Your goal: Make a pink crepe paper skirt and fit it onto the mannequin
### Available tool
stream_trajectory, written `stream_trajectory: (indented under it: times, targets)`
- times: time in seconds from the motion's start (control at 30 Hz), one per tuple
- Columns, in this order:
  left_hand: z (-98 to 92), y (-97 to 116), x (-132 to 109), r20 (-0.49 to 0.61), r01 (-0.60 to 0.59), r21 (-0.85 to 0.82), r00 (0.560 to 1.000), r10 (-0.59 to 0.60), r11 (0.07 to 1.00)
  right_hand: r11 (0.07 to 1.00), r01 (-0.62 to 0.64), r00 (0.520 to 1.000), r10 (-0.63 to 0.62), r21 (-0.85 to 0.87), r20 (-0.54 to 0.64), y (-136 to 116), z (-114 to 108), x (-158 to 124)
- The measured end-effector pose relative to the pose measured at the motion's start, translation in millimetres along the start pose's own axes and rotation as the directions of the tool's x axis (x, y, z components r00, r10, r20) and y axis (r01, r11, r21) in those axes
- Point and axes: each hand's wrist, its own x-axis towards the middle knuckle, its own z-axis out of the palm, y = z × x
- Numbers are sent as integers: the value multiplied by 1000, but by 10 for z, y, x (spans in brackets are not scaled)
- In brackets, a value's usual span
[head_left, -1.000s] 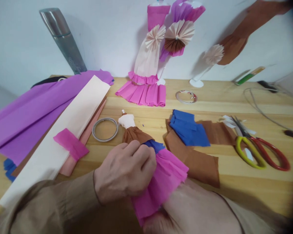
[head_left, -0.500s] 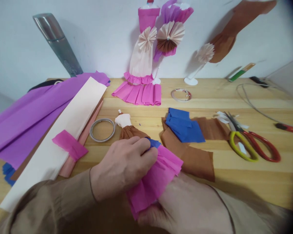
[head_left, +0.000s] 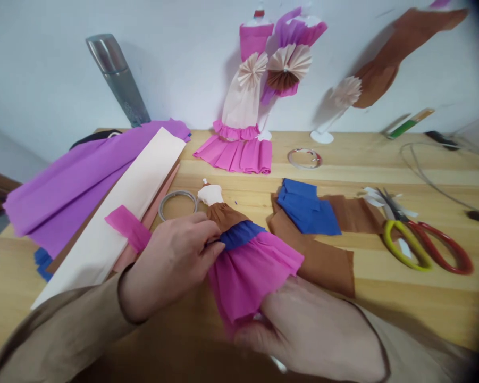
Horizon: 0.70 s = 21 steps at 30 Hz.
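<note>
A small doll form in a crepe paper dress (head_left: 239,250) lies on the wooden table (head_left: 402,298), with a white bust, a brown bodice, a blue waistband and a pink pleated skirt. My left hand (head_left: 171,260) pinches the dress at the left end of the blue waistband. My right hand (head_left: 311,330) holds the lower hem of the pink skirt from underneath, fingers closed on it. A tape ring (head_left: 177,203) lies just behind my left hand.
Purple, cream and pink paper sheets (head_left: 99,191) lie at the left. Blue paper (head_left: 307,210) on brown paper pieces (head_left: 322,260) sits right of the dress, with scissors (head_left: 418,239) beyond. Finished paper dresses on stands (head_left: 251,101) lean at the wall, beside a metal flask (head_left: 117,74).
My left hand slid left off the skirt to the waistband's end, uncovering the blue band. My right hand came further up under the hem. The view shifted slightly.
</note>
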Motion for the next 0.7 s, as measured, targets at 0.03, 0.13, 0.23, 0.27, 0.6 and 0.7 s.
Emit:
stream_trajectory:
  times: [0.03, 0.13, 0.23, 0.27, 0.6, 0.7]
  targets:
    - [22, 3, -24, 51, 39, 58, 998, -42, 998, 1000, -13, 1000, 13, -15, 0, -22, -9, -10]
    - [94, 31, -78, 110, 136, 191, 981, -158, 972, 995, -63, 998, 62, -77, -19, -110, -20, -42]
    - [142, 42, -135, 128, 183, 215, 969, -214, 959, 978, -131, 990, 136, -162, 24, -194, -13, -68]
    - [152, 39, -159, 138, 189, 204, 966, -219, 961, 971, -148, 986, 158, -185, 43, -215, -9, -74]
    - [316, 94, -260, 99, 213, 153, 968, -229, 965, 969, -231, 957, 210, -84, -202, -124, 144, -45]
    - [368, 91, -237, 36, 207, 161, 976, -215, 965, 988, -148, 938, 151, 32, -313, -41, 160, -6]
